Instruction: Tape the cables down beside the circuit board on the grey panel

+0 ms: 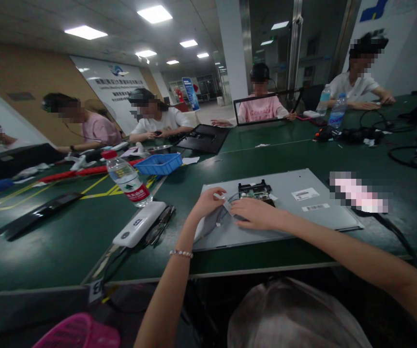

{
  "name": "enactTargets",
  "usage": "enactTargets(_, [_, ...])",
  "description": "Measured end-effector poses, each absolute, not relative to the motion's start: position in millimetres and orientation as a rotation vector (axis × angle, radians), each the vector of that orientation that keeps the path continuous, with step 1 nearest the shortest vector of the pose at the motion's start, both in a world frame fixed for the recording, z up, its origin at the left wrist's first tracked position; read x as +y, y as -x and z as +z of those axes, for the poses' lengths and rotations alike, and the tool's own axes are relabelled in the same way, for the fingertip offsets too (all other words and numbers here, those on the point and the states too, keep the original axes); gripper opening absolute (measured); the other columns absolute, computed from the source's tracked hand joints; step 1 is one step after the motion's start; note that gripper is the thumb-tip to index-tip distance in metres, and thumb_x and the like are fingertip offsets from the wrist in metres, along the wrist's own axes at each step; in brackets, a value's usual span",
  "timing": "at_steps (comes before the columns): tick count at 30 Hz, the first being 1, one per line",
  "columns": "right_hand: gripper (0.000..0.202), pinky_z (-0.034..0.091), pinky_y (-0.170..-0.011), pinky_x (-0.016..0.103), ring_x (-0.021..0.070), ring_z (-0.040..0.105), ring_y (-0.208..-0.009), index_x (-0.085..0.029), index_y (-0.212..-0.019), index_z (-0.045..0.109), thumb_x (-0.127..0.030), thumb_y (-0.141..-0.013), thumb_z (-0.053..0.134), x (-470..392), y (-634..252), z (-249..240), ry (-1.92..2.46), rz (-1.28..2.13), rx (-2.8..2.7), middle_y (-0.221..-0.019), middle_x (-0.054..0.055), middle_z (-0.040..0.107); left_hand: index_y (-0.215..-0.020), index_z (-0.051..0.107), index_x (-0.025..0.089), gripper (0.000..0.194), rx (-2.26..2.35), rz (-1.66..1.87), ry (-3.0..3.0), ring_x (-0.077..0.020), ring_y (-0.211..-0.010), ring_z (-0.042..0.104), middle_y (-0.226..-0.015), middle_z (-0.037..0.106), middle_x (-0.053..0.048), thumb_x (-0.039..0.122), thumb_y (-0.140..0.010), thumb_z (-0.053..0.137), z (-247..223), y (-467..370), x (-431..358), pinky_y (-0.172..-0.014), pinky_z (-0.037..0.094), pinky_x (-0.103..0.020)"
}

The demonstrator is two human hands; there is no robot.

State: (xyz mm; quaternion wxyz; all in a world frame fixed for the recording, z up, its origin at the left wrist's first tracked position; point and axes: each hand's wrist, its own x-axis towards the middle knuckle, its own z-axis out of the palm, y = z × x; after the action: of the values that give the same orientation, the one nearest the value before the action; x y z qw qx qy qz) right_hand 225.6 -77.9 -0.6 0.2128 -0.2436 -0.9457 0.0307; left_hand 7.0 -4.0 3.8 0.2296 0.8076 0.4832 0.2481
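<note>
A flat grey metal panel (284,193) with two white labels lies on the green table (172,263). A black bracket with a small circuit board (255,192) sits near its middle. At the panel's left part, my left hand (208,200) has its fingers pinched on a small whitish strip (227,205). My right hand (254,212) rests over the panel just below the circuit board, its fingers bent at the strip's other side. Grey cables (217,217) run beneath and beside both hands.
Left of the panel are a white power bank (139,224), glasses (159,224), a water bottle (128,181) and a blue tray (161,164). A phone-like object (359,193) with a cable lies right. Several people sit across the table, one behind a black frame (234,113).
</note>
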Motion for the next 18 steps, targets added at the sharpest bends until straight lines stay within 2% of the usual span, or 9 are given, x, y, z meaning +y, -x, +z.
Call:
enactTargets(3, [0.031,0.037,-0.101,0.045,0.0271,0.051,-0.116,-0.010,-0.112,0.061,-0.031,-0.090,0.052,-78.6,-224.7,-2.9,0.673,0.035,-2.657,-0.115,0.016,0.063,-0.103,0.062,0.016,0.037,1.333,0.738,-2.396,-0.0135,-0.072,0.056,-0.098,0.060,-0.005,0.018,-0.067,0.060,4.9,-9.0,-6.9,-0.072,0.047,-0.029])
enactTargets(8, [0.033,0.036,-0.101,0.045,0.0269,0.052,-0.114,-0.010,-0.112,0.061,-0.033,-0.091,0.051,-80.6,-224.1,-2.7,0.680,-0.006,-2.685,-0.114,0.016,0.063,-0.085,0.060,0.017,0.021,1.249,0.656,-2.610,-0.0154,-0.075,0.054,-0.085,0.056,-0.002,0.009,-0.067,0.054,7.1,-11.6,-11.2,-0.071,0.045,-0.028])
enactTargets(13, [0.033,0.037,-0.099,0.044,0.0262,0.053,-0.111,-0.010,-0.112,0.061,-0.033,-0.090,0.051,-81.8,-222.1,-0.7,0.693,-0.016,-2.677,-0.113,0.016,0.064,-0.085,0.059,0.017,0.015,1.202,0.538,-2.630,-0.0154,-0.072,0.054,-0.080,0.057,-0.003,0.012,-0.077,0.048,3.4,-11.1,-11.3,-0.069,0.044,-0.028])
enactTargets(18, [0.034,0.036,-0.101,0.043,0.0261,0.052,-0.115,-0.010,-0.114,0.060,-0.034,-0.091,0.051,-81.3,-220.5,-2.5,0.695,-0.036,-2.663,-0.118,0.016,0.062,-0.086,0.059,0.018,0.010,1.221,0.523,-2.620,-0.0167,-0.075,0.056,-0.082,0.059,-0.003,0.021,-0.082,0.050,0.3,-11.8,-10.0,-0.071,0.045,-0.029])
